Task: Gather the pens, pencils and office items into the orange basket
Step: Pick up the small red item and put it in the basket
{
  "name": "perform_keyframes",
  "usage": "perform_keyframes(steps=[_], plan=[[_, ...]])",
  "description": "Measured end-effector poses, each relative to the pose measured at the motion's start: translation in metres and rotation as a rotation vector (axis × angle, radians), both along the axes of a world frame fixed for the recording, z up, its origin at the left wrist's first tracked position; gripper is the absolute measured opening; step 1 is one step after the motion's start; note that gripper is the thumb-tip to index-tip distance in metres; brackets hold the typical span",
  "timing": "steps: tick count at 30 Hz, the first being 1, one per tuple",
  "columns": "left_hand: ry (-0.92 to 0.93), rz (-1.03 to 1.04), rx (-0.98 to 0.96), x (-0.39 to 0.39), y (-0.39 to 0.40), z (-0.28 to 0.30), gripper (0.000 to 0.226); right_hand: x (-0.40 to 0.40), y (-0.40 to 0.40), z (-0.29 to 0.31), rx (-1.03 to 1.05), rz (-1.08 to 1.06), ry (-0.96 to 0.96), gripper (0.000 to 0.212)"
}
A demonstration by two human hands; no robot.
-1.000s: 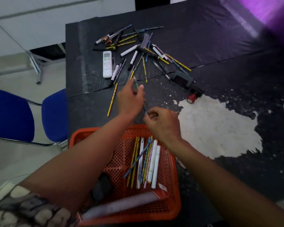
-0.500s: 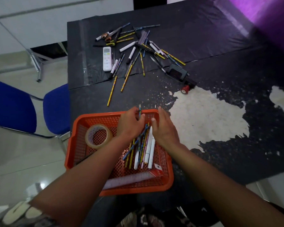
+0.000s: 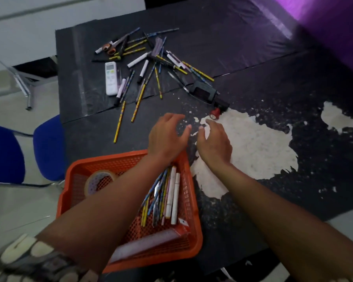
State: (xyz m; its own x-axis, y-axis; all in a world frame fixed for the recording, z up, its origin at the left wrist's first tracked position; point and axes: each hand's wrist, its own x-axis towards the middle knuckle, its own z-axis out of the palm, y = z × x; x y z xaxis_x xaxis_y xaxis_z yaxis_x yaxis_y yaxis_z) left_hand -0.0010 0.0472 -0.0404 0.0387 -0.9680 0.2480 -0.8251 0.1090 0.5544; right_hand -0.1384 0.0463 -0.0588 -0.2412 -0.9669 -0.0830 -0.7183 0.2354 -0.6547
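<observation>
Both hands, left (image 3: 167, 135) and right (image 3: 214, 142), hover empty and loose-fingered; pencils (image 3: 139, 98) lie ahead-left, nearer the left, pointing basketward (image 3: 102, 162).

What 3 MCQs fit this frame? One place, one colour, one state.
1. Where is the tape roll?
A. In the basket's left part
B. On the table by the scissors
C. On the chair

2. What colour is the remote?
A. Black
B. White
C. Orange

3. What do the hands hold?
A. Each a pencil
B. Nothing
C. The left one the tape roll

Key:
1 A: the tape roll lies inside the basket, left of the pens.
2 B: the remote is white against the dark table.
3 B: the left hand and right hand hover above the table beyond the basket, fingers loosely spread, holding nothing.
</observation>
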Motion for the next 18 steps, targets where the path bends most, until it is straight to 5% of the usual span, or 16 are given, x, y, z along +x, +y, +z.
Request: perform_keyframes(steps=[7,18], plan=[[-0.03,-0.081,0.091,-0.046,-0.072,-0.029,0.038,-0.043,-0.073,-0.018,0.202,-0.278,-0.108,0.044],[0.01,-0.135,0.263,-0.041,-0.109,-0.064,0.037,-0.04,-0.124,-0.059,0.325,-0.349,-0.17,0.042]])
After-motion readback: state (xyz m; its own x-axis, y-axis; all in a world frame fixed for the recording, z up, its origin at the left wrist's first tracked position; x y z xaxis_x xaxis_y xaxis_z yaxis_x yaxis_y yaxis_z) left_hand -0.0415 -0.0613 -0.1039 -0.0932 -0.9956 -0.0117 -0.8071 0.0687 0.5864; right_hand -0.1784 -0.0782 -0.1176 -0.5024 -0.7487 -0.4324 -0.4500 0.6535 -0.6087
